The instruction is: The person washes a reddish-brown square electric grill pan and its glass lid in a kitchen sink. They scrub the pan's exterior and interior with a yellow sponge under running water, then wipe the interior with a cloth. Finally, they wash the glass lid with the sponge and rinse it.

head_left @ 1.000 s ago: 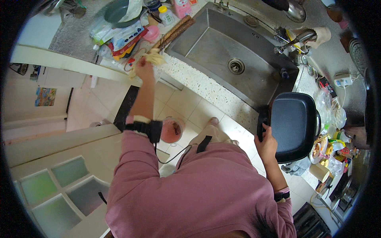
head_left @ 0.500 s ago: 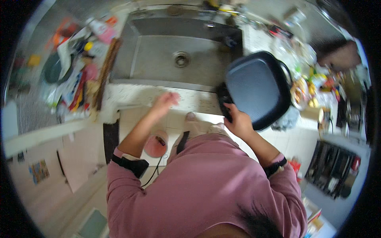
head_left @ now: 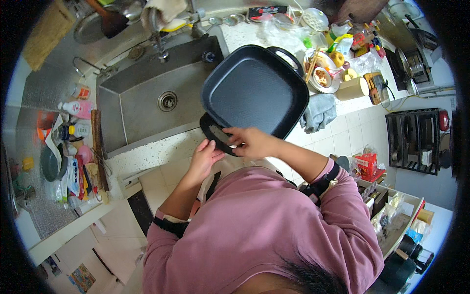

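A deep black square pan with rounded corners and two loop handles is held over the counter's front edge, beside the sink. Its hollow inside faces up and looks bare. The near handle points toward me, with both hands at it. My right hand is closed around this handle from the right side. At the handle's lower left edge, my left hand pinches it between thumb and fingertips. The pan's far handle stands free at the upper right.
The steel sink lies left of the pan, with its faucet at the back. Bottles and packets crowd the left counter. On the right are a plate with food, a paper roll, and a grey cloth hanging over the edge.
My left hand, apart from the pan before, has come to its near handle. In the picture, the pan has shifted left and up, and the view has turned toward the right counter.
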